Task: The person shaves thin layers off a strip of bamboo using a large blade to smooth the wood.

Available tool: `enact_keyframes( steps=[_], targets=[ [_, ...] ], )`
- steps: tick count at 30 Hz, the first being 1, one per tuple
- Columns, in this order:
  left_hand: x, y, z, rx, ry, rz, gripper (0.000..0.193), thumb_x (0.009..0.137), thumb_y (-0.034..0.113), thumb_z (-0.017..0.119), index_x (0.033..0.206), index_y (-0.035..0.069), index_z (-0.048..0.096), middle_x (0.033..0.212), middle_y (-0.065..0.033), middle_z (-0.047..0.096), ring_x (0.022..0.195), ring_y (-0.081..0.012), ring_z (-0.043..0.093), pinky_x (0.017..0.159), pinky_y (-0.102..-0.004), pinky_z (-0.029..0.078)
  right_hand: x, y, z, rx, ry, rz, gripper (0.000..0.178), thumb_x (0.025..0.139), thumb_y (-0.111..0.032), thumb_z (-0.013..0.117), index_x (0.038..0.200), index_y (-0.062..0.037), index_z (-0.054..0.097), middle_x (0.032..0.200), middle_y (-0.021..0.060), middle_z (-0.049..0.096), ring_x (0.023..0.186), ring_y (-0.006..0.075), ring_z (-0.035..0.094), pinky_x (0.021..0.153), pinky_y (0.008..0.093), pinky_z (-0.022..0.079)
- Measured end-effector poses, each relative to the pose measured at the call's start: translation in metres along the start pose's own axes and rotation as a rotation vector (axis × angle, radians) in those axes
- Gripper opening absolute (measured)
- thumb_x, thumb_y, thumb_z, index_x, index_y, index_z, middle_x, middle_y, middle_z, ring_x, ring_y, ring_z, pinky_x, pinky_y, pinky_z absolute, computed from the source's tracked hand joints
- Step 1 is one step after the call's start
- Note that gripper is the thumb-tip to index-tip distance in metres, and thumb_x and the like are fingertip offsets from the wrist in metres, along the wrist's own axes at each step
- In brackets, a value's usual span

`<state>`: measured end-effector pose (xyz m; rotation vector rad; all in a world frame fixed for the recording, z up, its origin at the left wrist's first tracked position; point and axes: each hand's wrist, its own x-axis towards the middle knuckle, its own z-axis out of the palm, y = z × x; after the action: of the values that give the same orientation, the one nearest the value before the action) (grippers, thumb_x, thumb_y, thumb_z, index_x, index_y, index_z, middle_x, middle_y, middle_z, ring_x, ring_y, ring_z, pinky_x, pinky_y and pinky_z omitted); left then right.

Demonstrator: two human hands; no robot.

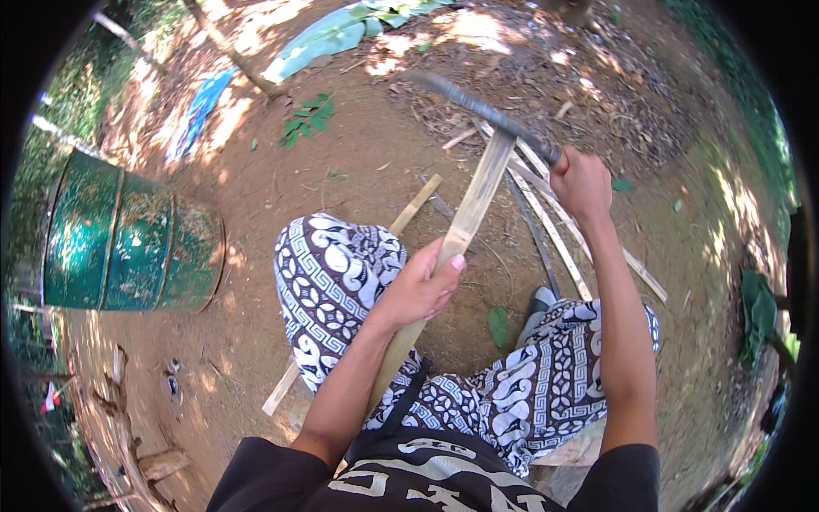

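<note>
Ground: brown bare earth [247, 188], sun-dappled, with dry leaf litter [631, 111] toward the far right.
Setting: outdoors, with trees and greenery round the rim.
Left side: green ribbed metal drum [128, 235], paint worn to rust, lying on the earth.
Far edge: crumpled blue plastic sheet [200, 109]; long pale-green leaf [328, 41]; small green leafy sprig [307, 119] nearer.
Loose stock: several thin pale wooden strips [546, 224] on the ground beyond the knees, crossing one another.
Seat: person low, knees apart, in black-and-white patterned trousers [328, 277].
Left hand [422, 286]: forearm angled up and inward; fingers wrapped round the middle of a long flat pale-yellow wooden strip [471, 218], thumb uppermost.
Strip in hand: slants from the lap up and away to the right, far end raised above the ground.
Right hand [582, 186]: forearm extended forward; fingers closed round the handle of a long dark metal blade [478, 104].
Blade: lies across the strip's far end — contact apparent, tip blurred.
Writing: large white lettering on the black T-shirt [375, 456] — foreshortened, partly cut off by the lower edge.
</note>
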<state>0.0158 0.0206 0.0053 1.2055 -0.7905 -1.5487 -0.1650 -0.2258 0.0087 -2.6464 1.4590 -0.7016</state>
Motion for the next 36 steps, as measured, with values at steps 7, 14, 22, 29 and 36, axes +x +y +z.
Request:
enact_keyframes(
  steps=[7,14,22,29,36],
  targets=[
    [0.001,0.009,0.009,0.025,-0.005,0.030,0.023,0.105,0.027,0.051,0.109,0.004,0.050,0.063,0.0040,0.042,0.040,-0.0039,0.037,0.037,-0.0218,0.032,-0.043,-0.008,-0.016,0.182,-0.168,0.309,0.022,0.084,-0.020,0.057,0.082,-0.0024,0.070,0.073,0.0256,0.066,0.072,0.0427,0.067,0.071,0.0523,0.053],
    [-0.004,0.004,-0.002,0.071,0.042,-0.028,0.027,0.106,0.032,0.048,0.116,0.007,0.053,0.063,0.0038,0.045,0.041,-0.0036,0.039,0.036,-0.0207,0.033,-0.063,-0.005,0.005,0.300,-0.150,0.371,0.026,0.084,-0.017,0.055,0.075,0.0065,0.062,0.068,0.0290,0.060,0.063,0.0420,0.062,0.062,0.0515,0.046],
    [-0.003,0.002,-0.006,0.156,-0.005,0.076,0.034,0.107,0.038,0.042,0.111,0.005,0.050,0.065,0.0023,0.047,0.041,-0.0059,0.044,0.036,-0.0226,0.036,-0.089,-0.044,-0.039,0.381,-0.002,0.074,0.022,0.076,-0.003,0.062,0.065,0.0020,0.044,0.054,0.0170,0.044,0.048,0.0260,0.039,0.052,0.0431,0.038],
    [-0.004,0.000,-0.003,0.203,0.048,0.130,0.035,0.107,0.039,0.043,0.110,0.005,0.049,0.066,0.0019,0.046,0.045,-0.0060,0.044,0.039,-0.0234,0.038,-0.079,-0.065,-0.012,0.127,-0.090,-0.240,0.010,0.070,-0.004,0.062,0.073,-0.0025,0.052,0.065,0.0195,0.059,0.061,0.0424,0.059,0.057,0.0507,0.046],
    [0.011,-0.021,-0.002,0.431,0.078,0.305,0.032,0.107,0.034,0.042,0.106,0.003,0.048,0.067,-0.0005,0.049,0.055,-0.0112,0.049,0.047,-0.0282,0.042,-0.058,-0.044,0.000,0.038,-0.070,-0.143,0.009,0.074,-0.006,0.062,0.075,-0.0015,0.055,0.067,0.0214,0.062,0.065,0.0433,0.062,0.062,0.0522,0.049]
  ],
)
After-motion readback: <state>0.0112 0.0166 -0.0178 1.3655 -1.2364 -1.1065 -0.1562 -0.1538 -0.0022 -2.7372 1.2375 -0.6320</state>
